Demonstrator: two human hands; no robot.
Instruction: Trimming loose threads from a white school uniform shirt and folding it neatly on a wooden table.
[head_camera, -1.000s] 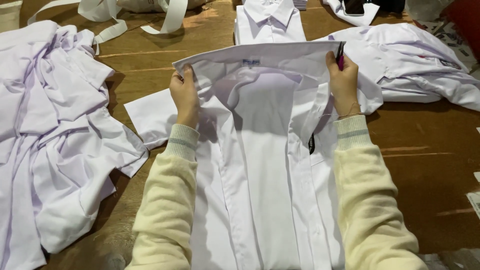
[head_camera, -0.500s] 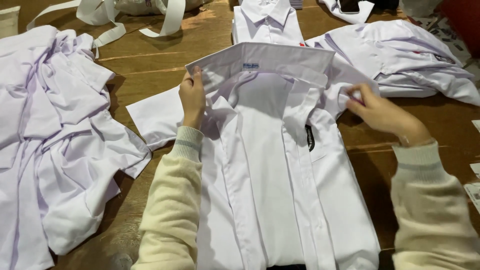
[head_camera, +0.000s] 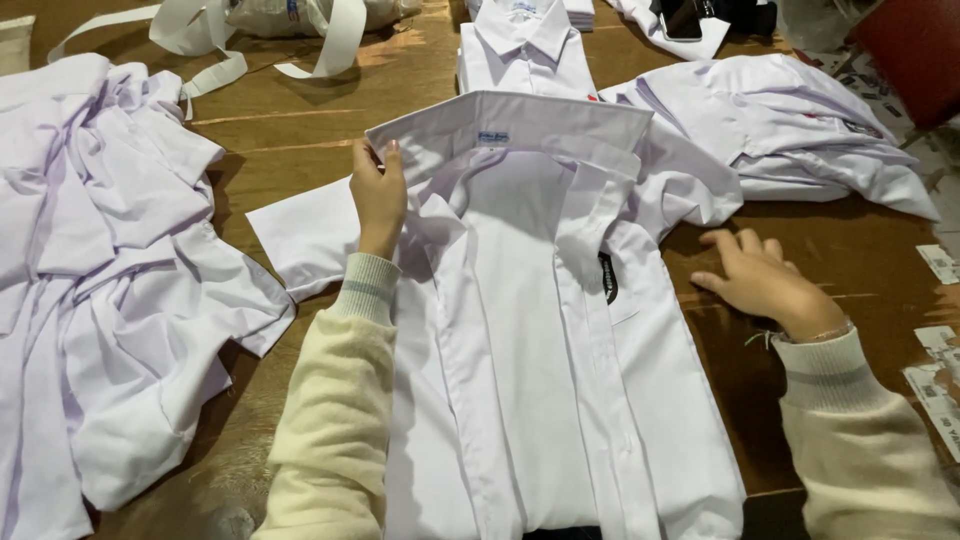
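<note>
I see a brown wooden counter (head_camera: 300, 135) filling nearly the whole view, its boards worn and streaked, with lighter scuffed patches near the far edge. Light falls evenly from above, giving a dull sheen on the wood to my right. At the top right corner a strip of pale patterned floor (head_camera: 905, 105) shows beyond the counter's edge, with a red piece of furniture (head_camera: 920, 50) standing on it.

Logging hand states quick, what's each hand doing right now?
Left hand: closed, pinching the raised collar of the white shirt.
Right hand: open, holding nothing, fingers spread flat on the wooden table.
</note>
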